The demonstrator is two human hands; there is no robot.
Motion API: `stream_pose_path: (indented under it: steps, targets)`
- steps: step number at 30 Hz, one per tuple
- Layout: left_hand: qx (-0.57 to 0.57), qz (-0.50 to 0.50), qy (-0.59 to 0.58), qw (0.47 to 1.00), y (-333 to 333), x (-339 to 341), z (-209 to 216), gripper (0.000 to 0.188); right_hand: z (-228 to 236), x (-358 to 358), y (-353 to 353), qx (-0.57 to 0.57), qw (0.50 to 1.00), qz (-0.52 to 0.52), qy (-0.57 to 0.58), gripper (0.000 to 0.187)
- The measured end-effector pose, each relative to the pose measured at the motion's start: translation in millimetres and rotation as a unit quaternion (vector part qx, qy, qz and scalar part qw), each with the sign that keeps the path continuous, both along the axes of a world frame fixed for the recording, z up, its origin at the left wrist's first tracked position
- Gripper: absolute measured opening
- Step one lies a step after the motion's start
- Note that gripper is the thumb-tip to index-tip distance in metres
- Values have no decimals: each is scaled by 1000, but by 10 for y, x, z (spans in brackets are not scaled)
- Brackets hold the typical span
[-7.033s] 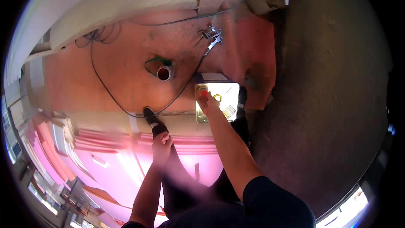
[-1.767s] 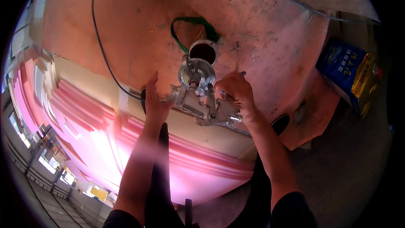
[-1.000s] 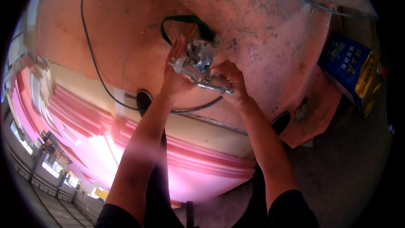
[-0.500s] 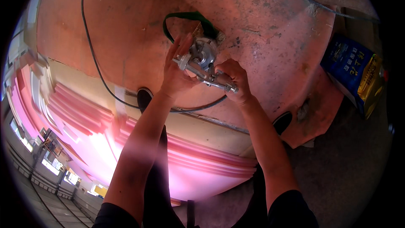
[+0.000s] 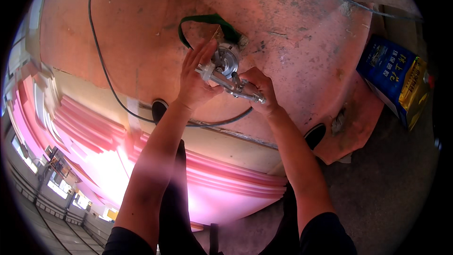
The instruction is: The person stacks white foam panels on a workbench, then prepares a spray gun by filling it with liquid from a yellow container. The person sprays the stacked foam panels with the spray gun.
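A silver metal spray gun (image 5: 227, 84) with a round metal cup (image 5: 229, 59) below it is in front of me, above the pinkish board. My right hand (image 5: 259, 87) wraps around its handle end, fingers closed. At the gun's other end, my left hand (image 5: 197, 73) lies along the nozzle with its fingers stretched out. The left palm and thumb are close against the metal; how firmly they touch is hidden. A dark hose (image 5: 226, 120) reaches up to the gun's handle by my right hand. Just beyond the cup lies a green strap (image 5: 205, 19).
The hose curves away left across the stained pinkish board (image 5: 302, 66). A blue and yellow bag (image 5: 389, 78) stands at the right. Stacked pink sheets (image 5: 226, 172) lie close to me. My dark shoes (image 5: 315, 136) are at the board's near edge. Another cable (image 5: 347, 0) crosses the far right.
Both hands and the spray gun keep nearly the same pose. The whole view has shifted very slightly, and the gun sits a touch farther left over the board.
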State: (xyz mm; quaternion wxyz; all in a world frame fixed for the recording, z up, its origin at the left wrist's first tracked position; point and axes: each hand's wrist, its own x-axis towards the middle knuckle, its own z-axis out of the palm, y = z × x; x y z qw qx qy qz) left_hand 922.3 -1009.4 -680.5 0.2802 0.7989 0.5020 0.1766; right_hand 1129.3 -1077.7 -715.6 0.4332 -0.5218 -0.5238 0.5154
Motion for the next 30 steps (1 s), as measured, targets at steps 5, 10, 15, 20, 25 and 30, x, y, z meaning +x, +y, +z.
stream_pose_path:
  steps: [5, 10, 15, 20, 25, 30]
  targets:
    - [-8, -18, 5, 1000, 65, 16, 52, 97, -54, -55, -39, -12, 1000, -3, 21, 14]
    - [-28, -72, 4, 997, 168, -24, 80, 94, -58, -52, -43, -15, 1000, 2, 7, 18]
    - [-35, -171, 16, 985, 375, -128, 15, 95, -98, 7, -34, 14, 1000, 9, 16, 23]
    - [-63, -190, 10, 980, 467, -103, 87, 96, -127, -33, -22, 13, 1000, -13, 9, 21]
    - [-78, -167, -11, 983, 397, -75, 36, 95, -62, -82, 8, 17, 999, -26, -16, 17]
    - [-61, -162, 21, 985, 400, -63, 25, 93, -93, -92, 42, 36, 999, -19, -22, 15]
